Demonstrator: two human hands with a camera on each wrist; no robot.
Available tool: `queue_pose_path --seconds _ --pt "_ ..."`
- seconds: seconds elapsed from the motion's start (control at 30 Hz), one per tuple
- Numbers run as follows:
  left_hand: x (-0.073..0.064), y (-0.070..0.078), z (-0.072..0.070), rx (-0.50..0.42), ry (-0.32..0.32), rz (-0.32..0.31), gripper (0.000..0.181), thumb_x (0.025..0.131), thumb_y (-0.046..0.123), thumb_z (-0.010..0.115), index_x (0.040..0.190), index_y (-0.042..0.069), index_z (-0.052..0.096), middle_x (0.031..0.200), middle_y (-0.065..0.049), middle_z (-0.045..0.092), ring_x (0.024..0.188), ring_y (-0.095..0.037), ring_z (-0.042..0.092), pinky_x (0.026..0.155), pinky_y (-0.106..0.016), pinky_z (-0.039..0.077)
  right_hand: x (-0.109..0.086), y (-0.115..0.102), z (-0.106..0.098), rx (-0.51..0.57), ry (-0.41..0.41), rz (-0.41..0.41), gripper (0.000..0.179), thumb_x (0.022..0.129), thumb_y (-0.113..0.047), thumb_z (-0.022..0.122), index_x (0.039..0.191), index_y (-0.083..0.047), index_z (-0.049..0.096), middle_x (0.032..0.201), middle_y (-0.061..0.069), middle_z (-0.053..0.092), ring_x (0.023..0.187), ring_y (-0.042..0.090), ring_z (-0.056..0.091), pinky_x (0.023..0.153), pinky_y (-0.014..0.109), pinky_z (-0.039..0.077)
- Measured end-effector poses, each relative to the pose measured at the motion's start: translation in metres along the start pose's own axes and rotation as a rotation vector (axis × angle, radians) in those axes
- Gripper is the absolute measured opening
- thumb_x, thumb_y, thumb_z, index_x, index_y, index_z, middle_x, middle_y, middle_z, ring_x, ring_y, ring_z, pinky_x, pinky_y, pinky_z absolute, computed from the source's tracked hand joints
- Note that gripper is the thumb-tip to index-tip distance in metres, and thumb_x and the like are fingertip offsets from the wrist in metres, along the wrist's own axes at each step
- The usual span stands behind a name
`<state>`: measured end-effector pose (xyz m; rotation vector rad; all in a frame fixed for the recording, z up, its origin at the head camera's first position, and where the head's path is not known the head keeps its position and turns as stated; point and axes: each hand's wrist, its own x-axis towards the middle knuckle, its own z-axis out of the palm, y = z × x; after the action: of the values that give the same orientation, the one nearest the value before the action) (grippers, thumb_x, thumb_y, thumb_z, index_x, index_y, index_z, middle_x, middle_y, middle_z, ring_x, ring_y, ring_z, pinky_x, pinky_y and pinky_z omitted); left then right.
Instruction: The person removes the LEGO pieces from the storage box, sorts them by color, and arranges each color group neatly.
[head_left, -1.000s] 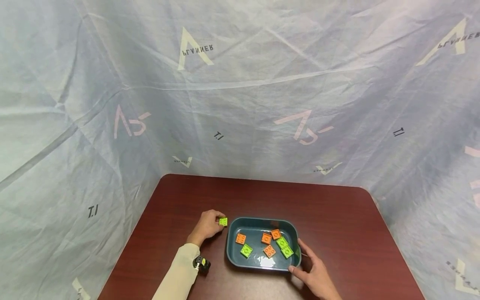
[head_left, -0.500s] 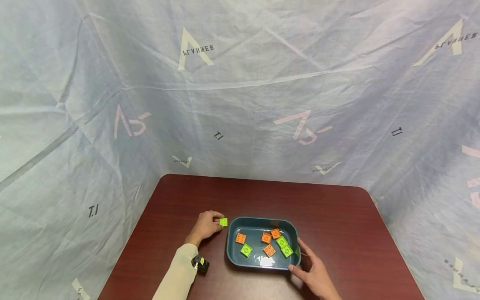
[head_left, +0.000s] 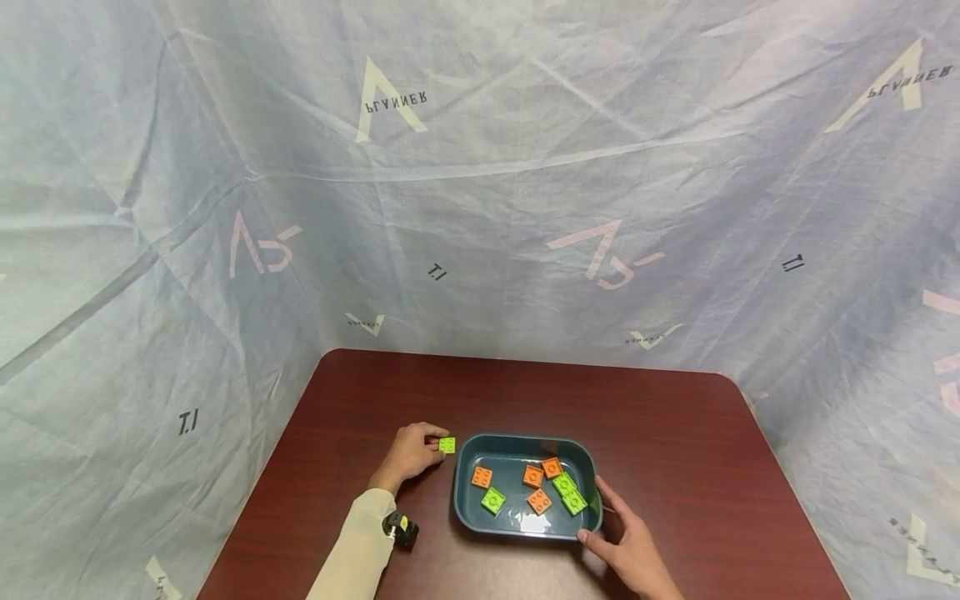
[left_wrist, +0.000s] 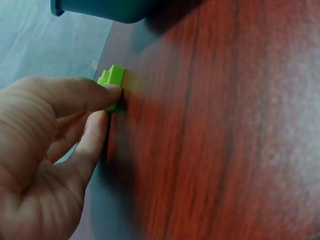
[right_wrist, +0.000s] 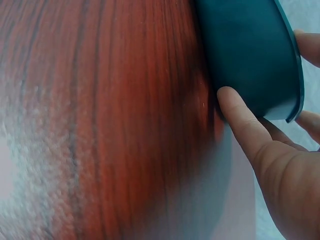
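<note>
Just left of the tray, my left hand (head_left: pixel 411 454) pinches a lime-green toy building brick (head_left: pixel 447 445) between thumb and fingers. The left wrist view shows that brick (left_wrist: pixel 115 76) low by the wood surface; whether it touches the table I cannot tell. My right hand (head_left: pixel 632 550) grips the right end of a dark teal tray (head_left: pixel 517 533), thumb at the near corner and fingers along the end wall. Inside the tray lie several orange bricks (head_left: pixel 482 477) and three green ones; one green brick (head_left: pixel 492 501) sits at the left, two touch each other at the right.
The tray stands on a reddish-brown wooden table (head_left: pixel 645 417). Grey-white printed sheeting (head_left: pixel 480 208) hangs behind the table and along both sides. A black device (head_left: pixel 401 529) is strapped on the left wrist, over a cream sleeve (head_left: pixel 356 542).
</note>
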<state>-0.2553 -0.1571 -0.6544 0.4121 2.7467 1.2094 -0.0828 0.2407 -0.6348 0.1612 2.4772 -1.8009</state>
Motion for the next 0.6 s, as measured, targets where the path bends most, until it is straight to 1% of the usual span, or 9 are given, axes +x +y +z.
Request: queue_pose_path --seconds 0.07,0.2,0.33,0.47,0.6 --pt "-0.0009 0.0001 -0.0001 -0.014 -0.002 -0.01 0.038 0.086 0.012 0.086 0.123 0.014 0.079 0.121 -0.008 0.074 0.099 -0.015 0.072 0.082 -0.033 0.061 0.0 0.0 -0.0002 0.008 -0.003 0.004 0.097 0.081 -0.011 0.092 0.163 -0.018 0.041 0.149 0.023 0.058 0.126 0.029 0.068 0.092 0.018 0.054" --pt "-0.0022 0.0004 -0.0013 -0.044 -0.004 -0.017 0.039 0.086 0.01 0.086 0.125 0.012 0.078 0.123 -0.009 0.073 0.101 -0.016 0.073 0.084 -0.035 0.061 -0.0004 0.0007 -0.0006 0.018 -0.009 -0.003 0.097 0.081 -0.01 0.092 0.163 -0.017 0.041 0.149 0.024 0.058 0.123 0.028 0.068 0.092 0.018 0.055" --pt "-0.004 -0.0011 -0.0019 -0.106 0.0 -0.043 0.041 0.088 0.012 0.085 0.127 0.012 0.077 0.123 -0.01 0.074 0.104 -0.021 0.073 0.085 -0.038 0.062 -0.0011 0.0015 -0.001 0.004 -0.007 -0.017 0.097 0.081 -0.01 0.092 0.163 -0.016 0.041 0.148 0.024 0.059 0.121 0.025 0.069 0.093 0.018 0.054" --pt "-0.0071 -0.0031 -0.003 -0.181 0.004 -0.076 0.042 0.09 0.014 0.083 0.131 0.013 0.075 0.127 -0.012 0.074 0.112 -0.028 0.073 0.087 -0.041 0.062 -0.0013 0.0018 -0.0008 0.001 0.002 -0.03 0.097 0.08 -0.01 0.092 0.163 -0.015 0.042 0.147 0.024 0.06 0.119 0.024 0.071 0.092 0.018 0.055" --pt "-0.0101 -0.0012 -0.0065 -0.23 0.001 -0.085 0.044 0.092 0.016 0.082 0.134 0.012 0.073 0.134 -0.014 0.072 0.119 -0.033 0.071 0.091 -0.045 0.062 -0.0011 0.0021 -0.0006 0.011 0.01 -0.054 0.096 0.081 -0.007 0.091 0.163 -0.011 0.041 0.146 0.027 0.06 0.116 0.024 0.072 0.09 0.019 0.056"
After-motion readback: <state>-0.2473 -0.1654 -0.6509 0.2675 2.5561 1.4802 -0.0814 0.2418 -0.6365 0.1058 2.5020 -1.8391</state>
